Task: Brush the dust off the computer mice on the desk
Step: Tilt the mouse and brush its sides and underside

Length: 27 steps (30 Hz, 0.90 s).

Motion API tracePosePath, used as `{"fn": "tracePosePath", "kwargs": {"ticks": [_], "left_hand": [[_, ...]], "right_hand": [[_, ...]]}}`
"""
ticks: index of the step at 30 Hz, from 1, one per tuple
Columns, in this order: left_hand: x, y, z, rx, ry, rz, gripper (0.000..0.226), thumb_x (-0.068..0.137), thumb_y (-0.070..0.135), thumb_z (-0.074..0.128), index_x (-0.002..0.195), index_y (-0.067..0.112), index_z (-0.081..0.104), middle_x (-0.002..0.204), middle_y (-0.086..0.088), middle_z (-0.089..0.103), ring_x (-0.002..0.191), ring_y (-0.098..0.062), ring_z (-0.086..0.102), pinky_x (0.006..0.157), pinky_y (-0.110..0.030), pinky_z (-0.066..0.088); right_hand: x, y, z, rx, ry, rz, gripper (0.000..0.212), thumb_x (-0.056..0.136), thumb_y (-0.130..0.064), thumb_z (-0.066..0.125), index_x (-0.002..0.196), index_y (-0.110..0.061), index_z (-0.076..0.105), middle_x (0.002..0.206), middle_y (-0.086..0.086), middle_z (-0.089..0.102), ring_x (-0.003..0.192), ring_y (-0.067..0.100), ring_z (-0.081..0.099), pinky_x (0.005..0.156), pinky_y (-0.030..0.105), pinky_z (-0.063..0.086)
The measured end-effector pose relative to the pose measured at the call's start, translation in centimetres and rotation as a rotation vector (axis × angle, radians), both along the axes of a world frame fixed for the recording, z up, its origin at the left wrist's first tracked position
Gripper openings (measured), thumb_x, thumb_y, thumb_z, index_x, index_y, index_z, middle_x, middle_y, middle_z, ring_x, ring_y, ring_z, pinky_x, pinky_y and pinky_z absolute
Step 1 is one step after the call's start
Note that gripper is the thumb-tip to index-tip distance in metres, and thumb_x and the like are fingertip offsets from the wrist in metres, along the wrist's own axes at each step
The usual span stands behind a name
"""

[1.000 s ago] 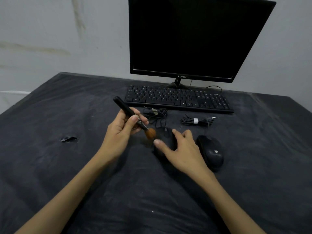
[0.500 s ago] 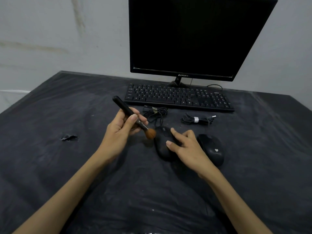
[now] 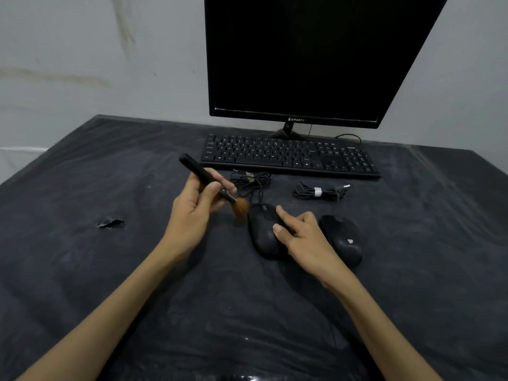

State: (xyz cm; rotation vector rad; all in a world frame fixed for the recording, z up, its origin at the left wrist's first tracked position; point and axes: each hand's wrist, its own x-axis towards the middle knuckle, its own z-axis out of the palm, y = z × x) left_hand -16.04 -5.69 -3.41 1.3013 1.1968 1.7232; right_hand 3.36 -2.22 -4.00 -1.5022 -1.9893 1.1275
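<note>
Two black mice lie on the dark desk cover. My right hand (image 3: 303, 237) grips the right side of the left mouse (image 3: 262, 232), thumb on its top and forefinger along its front. The right mouse (image 3: 343, 243) lies just beyond that hand, untouched. My left hand (image 3: 192, 213) holds a brush (image 3: 209, 182) with a black handle pointing up and left. Its orange-brown bristles (image 3: 241, 207) hover at the left front edge of the left mouse.
A black keyboard (image 3: 288, 156) and a dark monitor (image 3: 316, 59) stand behind the mice. Two bundled cables (image 3: 319, 191) lie between keyboard and mice, one of them (image 3: 251, 180) running to the left mouse. A small tear (image 3: 111, 223) marks the cover at the left.
My right hand slid to the right off the top of the left mouse and now grips its side, uncovering it. The brush has stayed beside the mouse's left front.
</note>
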Motion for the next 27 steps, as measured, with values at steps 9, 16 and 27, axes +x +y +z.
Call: {"fn": "tracePosePath", "kwargs": {"ticks": [9,16,27], "left_hand": [[0.4,-1.6,0.3,-0.218,0.129,-0.519,0.019,0.091,0.023,0.043,0.106,0.014,0.050,0.094,0.000,0.070,0.101,-0.021,0.068,0.086,-0.032,0.055],[0.1,0.4,-0.3,-0.015,0.298,-0.019,0.023,0.097,0.013,0.046,0.098,0.034,0.055,0.098,0.007,0.071,0.101,-0.012,0.066,0.092,-0.032,0.053],[0.3,1.0,-0.4,0.056,0.343,0.125,0.021,0.100,0.008,0.040,0.099,0.025,0.053,0.092,0.009,0.071,0.098,-0.012,0.069,0.081,-0.023,0.054]], "right_hand": [[0.0,0.0,0.4,0.006,-0.026,0.008,0.053,0.096,-0.037,0.047,0.146,-0.027,0.031,0.104,-0.004,0.031,0.094,0.014,0.047,0.104,0.040,0.041],[0.1,0.1,-0.1,0.008,0.003,0.002,0.053,0.096,-0.037,0.048,0.145,-0.028,0.033,0.098,-0.008,0.031,0.095,0.017,0.047,0.105,0.044,0.041],[0.2,0.1,-0.1,0.014,0.009,0.004,0.053,0.096,-0.037,0.048,0.145,-0.028,0.033,0.098,-0.008,0.031,0.094,0.016,0.048,0.104,0.043,0.042]]}}
